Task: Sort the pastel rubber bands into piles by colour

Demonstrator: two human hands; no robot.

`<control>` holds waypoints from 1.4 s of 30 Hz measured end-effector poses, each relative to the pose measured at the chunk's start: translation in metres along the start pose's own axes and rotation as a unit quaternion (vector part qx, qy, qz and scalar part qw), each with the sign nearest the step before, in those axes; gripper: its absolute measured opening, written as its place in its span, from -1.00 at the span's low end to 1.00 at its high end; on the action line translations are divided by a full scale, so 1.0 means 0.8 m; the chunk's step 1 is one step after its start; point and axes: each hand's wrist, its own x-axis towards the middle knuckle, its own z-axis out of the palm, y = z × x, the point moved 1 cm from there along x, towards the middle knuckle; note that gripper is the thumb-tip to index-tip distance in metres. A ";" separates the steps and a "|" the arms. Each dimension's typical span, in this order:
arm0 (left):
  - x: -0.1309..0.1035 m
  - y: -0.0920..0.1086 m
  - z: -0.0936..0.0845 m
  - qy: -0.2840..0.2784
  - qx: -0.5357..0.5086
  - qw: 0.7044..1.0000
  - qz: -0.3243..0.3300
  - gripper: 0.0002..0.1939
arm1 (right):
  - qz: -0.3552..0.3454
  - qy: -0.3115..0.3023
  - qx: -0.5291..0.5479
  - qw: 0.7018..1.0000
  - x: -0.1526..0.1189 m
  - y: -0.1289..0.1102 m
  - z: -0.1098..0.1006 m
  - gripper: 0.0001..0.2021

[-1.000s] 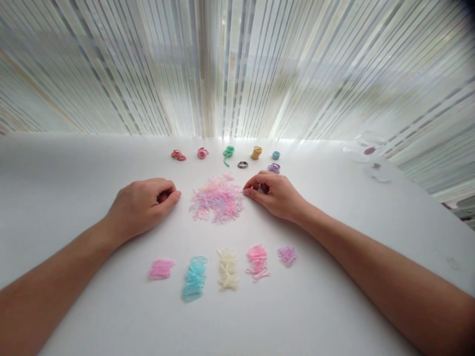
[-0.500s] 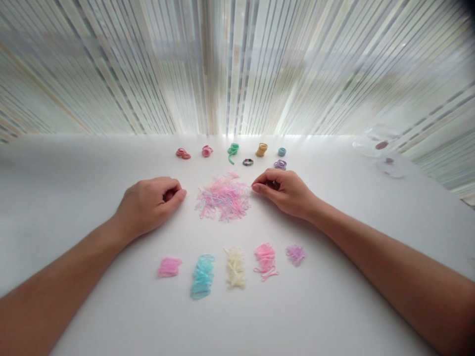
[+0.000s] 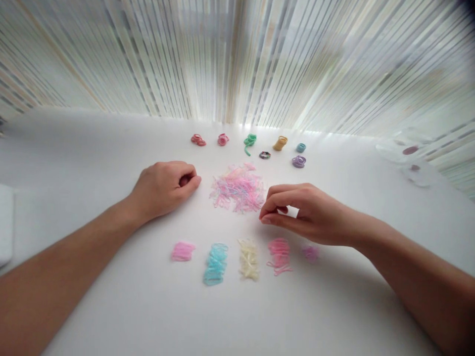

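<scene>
A loose heap of small pastel rubber bands, mostly pink with some blue and cream, lies mid-table. My left hand rests to its left, fingers curled and thumb pressed on the index finger; whatever it may hold is hidden. At the heap's lower right, my right hand has thumb and fingertips pinched together; anything between them is too small to make out. Sorted bands lie nearer me: a pink pile, a turquoise one, a cream one, a brighter pink one and a purple one below my right hand.
Along the back sit coiled bands: red, rose, green, yellow, blue and purple, plus a multicoloured ring. Clear plastic pieces lie at right. A striped string curtain hangs behind.
My right hand has left the heap's right edge and come nearer me, toward the purple pile, still pinched. My left hand keeps its place beside the heap. The whole view has shifted slightly.
</scene>
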 end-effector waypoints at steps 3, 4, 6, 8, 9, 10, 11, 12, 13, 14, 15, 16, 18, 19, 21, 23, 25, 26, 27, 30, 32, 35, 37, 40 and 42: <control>0.000 0.001 0.000 0.003 0.002 1.000 0.005 -0.65 | -0.024 -0.029 -0.045 0.998 -0.001 -0.003 0.004 -0.80; 0.000 0.002 0.000 0.005 0.003 1.000 0.005 -0.64 | -0.029 -0.030 -0.057 0.997 -0.001 -0.002 0.005 -0.79; 0.000 0.002 0.000 0.005 0.005 1.000 0.004 -0.64 | -0.035 -0.027 -0.079 0.996 0.000 0.000 0.006 -0.79; 0.000 0.001 0.000 0.005 0.007 1.000 0.002 -0.64 | -0.039 -0.020 -0.097 0.994 0.000 0.002 0.006 -0.80; 0.001 0.001 0.000 0.005 0.007 1.000 0.000 -0.64 | -0.039 -0.018 -0.103 0.994 -0.001 0.003 0.005 -0.80; 0.001 0.000 0.001 0.004 0.008 1.000 -0.001 -0.64 | -0.038 -0.017 -0.106 0.994 -0.001 0.003 0.004 -0.81; 0.001 0.000 0.001 0.005 0.008 1.000 -0.001 -0.64 | -0.036 -0.017 -0.106 0.994 -0.001 0.003 0.003 -0.81; 0.001 -0.001 0.001 0.005 0.008 1.000 0.001 -0.63 | -0.033 -0.019 -0.104 0.994 -0.002 0.004 0.002 -0.81; 0.001 -0.001 0.001 0.007 0.007 1.000 0.003 -0.63 | -0.029 -0.022 -0.101 0.994 -0.002 0.004 0.001 -0.81; 0.001 -0.001 0.001 0.008 0.007 1.000 0.004 -0.63 | -0.025 -0.025 -0.096 0.995 -0.003 0.004 0.000 -0.81; 0.001 -0.002 0.001 0.009 0.007 1.000 0.005 -0.63 | -0.021 -0.028 -0.090 0.995 -0.003 0.005 -0.001 -0.81; 0.001 -0.002 0.001 0.010 0.008 1.000 0.006 -0.63 | -0.017 -0.032 -0.082 0.996 -0.003 0.005 -0.002 -0.80; 0.001 -0.002 0.001 0.011 0.010 1.000 0.004 -0.63 | -0.010 -0.036 -0.063 0.997 -0.003 0.006 -0.003 -0.81; 0.001 -0.002 0.001 0.012 0.010 1.000 0.004 -0.64 | -0.007 -0.035 -0.053 0.998 -0.003 0.007 -0.003 -0.81; 0.001 -0.003 0.001 0.013 0.008 1.000 0.004 -0.64 | 0.000 -0.033 -0.036 0.999 -0.002 0.008 -0.002 -0.82; 0.001 -0.004 0.001 0.013 0.004 1.000 0.007 -0.64 | 0.005 -0.031 -0.025 0.999 -0.001 0.009 -0.001 -0.83; 0.001 -0.005 0.001 0.011 0.003 1.000 0.007 -0.64 | 0.007 -0.032 -0.015 0.999 0.000 0.010 0.000 -0.84; 0.001 -0.005 0.000 0.011 0.002 1.000 0.005 -0.64 | 0.005 -0.033 -0.013 0.999 0.001 0.010 0.001 -0.84; 0.001 -0.005 0.000 0.012 0.002 1.000 0.003 -0.64 | 0.003 -0.036 -0.012 0.999 0.001 0.010 0.001 -0.84; 0.002 -0.006 -0.001 0.011 0.001 1.000 0.009 -0.65 | 0.001 -0.044 -0.020 0.999 0.003 0.010 0.004 -0.85; 0.002 -0.005 -0.001 0.011 0.004 1.000 0.011 -0.64 | -0.001 -0.045 -0.025 0.999 0.003 0.011 0.005 -0.86; 0.002 -0.004 -0.001 0.010 0.008 1.000 0.011 -0.63 | -0.016 -0.043 -0.028 0.999 0.002 0.011 0.007 -0.87; 0.002 -0.004 0.000 0.007 0.006 1.000 0.013 -0.63 | -0.019 -0.045 -0.029 0.998 0.001 0.013 0.007 -0.87; 0.002 -0.003 0.000 0.008 0.007 1.000 0.007 -0.64 | -0.014 -0.048 -0.025 0.998 0.000 0.015 0.008 -0.85; 0.002 -0.003 0.000 0.009 0.009 1.000 0.005 -0.64 | -0.011 -0.050 -0.020 0.999 -0.001 0.015 0.008 -0.84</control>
